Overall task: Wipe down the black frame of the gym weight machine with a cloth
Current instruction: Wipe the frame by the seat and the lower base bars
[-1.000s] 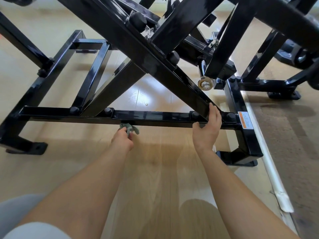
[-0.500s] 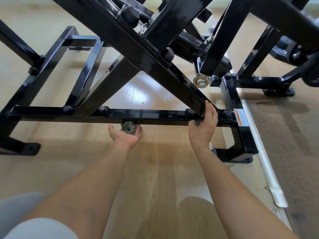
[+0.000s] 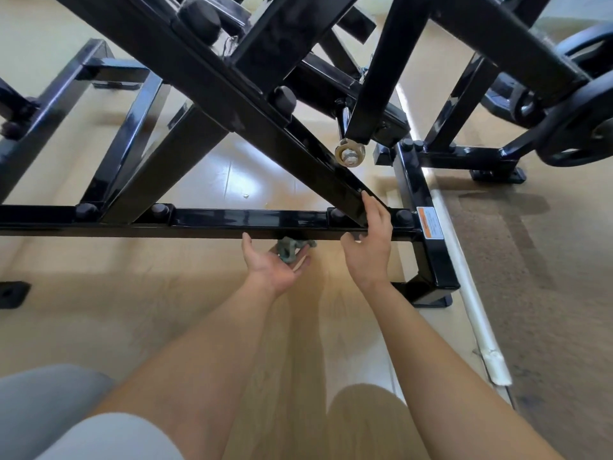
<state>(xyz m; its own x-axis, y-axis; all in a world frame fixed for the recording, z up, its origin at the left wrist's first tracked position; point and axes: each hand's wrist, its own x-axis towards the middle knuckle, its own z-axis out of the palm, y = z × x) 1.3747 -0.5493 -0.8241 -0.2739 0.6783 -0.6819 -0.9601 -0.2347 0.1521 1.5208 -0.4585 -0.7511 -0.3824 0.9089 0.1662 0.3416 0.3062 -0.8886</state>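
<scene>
The glossy black machine frame fills the upper view; its low horizontal bar [image 3: 232, 220] runs across the middle. My left hand [image 3: 272, 263] is palm up just under that bar, fingers pinching a small grey-green cloth [image 3: 289, 249] against the bar's underside. My right hand [image 3: 370, 240] rests on the joint where a diagonal beam [image 3: 258, 121] meets the bar, fingers spread on the beam, thumb under the bar. Part of the cloth is hidden by the bar.
An orange warning label [image 3: 429, 222] sits on the right post. A bolt with a brass washer [image 3: 350, 156] hangs above my right hand. Black weight plates [image 3: 580, 127] lie at far right. A white floor strip [image 3: 477, 313] separates wood flooring from brown carpet.
My left hand slid the cloth rightward under the bar, toward my right hand, and turned palm up. My right hand stayed at the joint. The view shifted closer.
</scene>
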